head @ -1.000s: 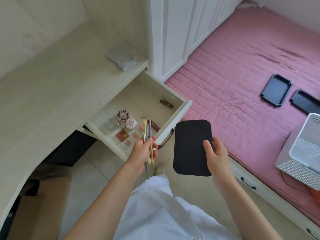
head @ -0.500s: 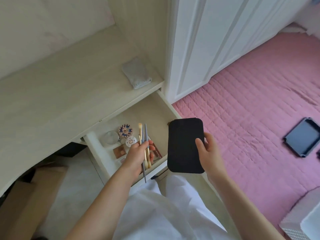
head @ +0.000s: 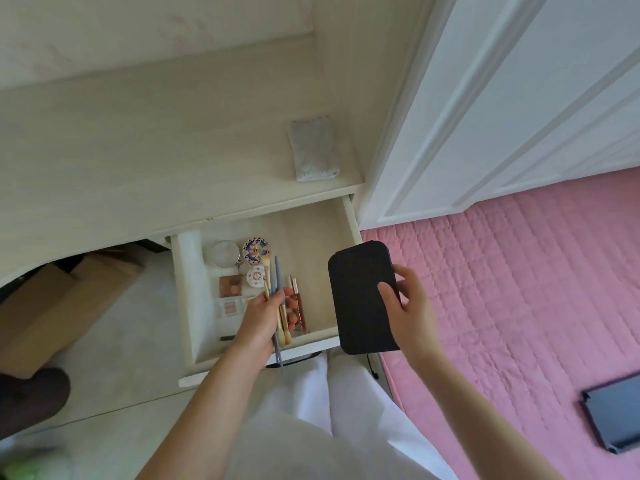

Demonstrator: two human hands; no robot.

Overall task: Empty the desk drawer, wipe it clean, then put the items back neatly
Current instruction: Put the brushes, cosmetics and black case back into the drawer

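The cream desk drawer [head: 188, 306] stands pulled open. Inside lie a clear round jar [head: 224, 252], a patterned round compact [head: 255, 250], a smaller round compact [head: 255, 277], eyeshadow pans [head: 230, 285] and slim tubes [head: 298, 306]. My left hand [head: 261, 318] grips a bundle of makeup brushes [head: 272, 278] over the drawer's middle. My right hand [head: 407, 308] holds a flat black tray [head: 356, 299] upright over the drawer's right front corner. A folded grey cloth [head: 313, 148] lies on the desk top [head: 138, 150] behind the drawer.
White wardrobe doors [head: 502, 98] rise to the right of the desk. A pink quilted bed [head: 519, 289] fills the right side, with another black tray [head: 616, 417] on it. A cardboard box [head: 52, 306] sits under the desk, and a dark object [head: 31, 396] lies on the floor.
The view has swung left and down over the drawer. Both hands have moved in over the drawer, the brushes now above its contents and the black tray at its right front corner.
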